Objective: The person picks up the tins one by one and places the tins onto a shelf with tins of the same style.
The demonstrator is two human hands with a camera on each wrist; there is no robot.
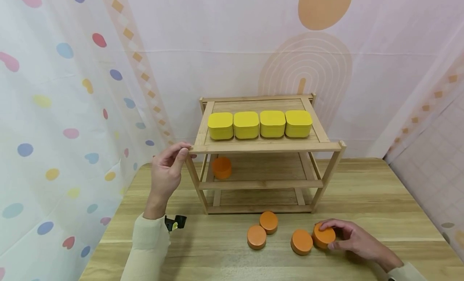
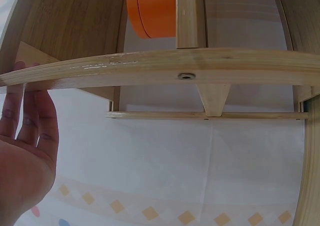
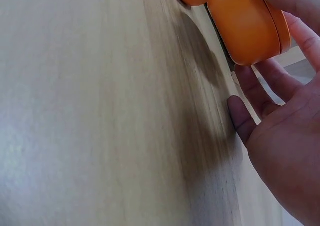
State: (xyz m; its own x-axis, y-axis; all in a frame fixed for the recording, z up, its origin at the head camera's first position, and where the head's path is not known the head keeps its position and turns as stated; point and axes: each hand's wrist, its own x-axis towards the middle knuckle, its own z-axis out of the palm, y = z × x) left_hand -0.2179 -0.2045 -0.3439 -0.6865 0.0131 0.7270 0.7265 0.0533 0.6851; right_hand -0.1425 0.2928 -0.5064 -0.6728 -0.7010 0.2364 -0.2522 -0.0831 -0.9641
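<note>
My left hand (image 1: 166, 174) grips the front left corner of a wooden shelf rack (image 1: 261, 147), thumb in front and fingers behind the corner. In the left wrist view, its fingertips reach behind the rack's wooden bar (image 2: 150, 68). At the right front, my right hand (image 1: 359, 240) holds a round orange lidded tin (image 1: 324, 236) between thumb and fingers. The right wrist view has this orange tin (image 3: 247, 25) close over the wooden table, with fingers around its side. Another orange tin (image 1: 301, 242) lies just left of it.
Two more orange tins, one nearer (image 1: 256, 237) and one behind (image 1: 269, 222), lie before the rack. On the top shelf several yellow rounded-square tins (image 1: 246, 125) form a row. One orange tin (image 1: 222, 168) sits at the middle shelf's left. A patterned curtain (image 1: 217, 43) hangs behind the table (image 1: 377, 200).
</note>
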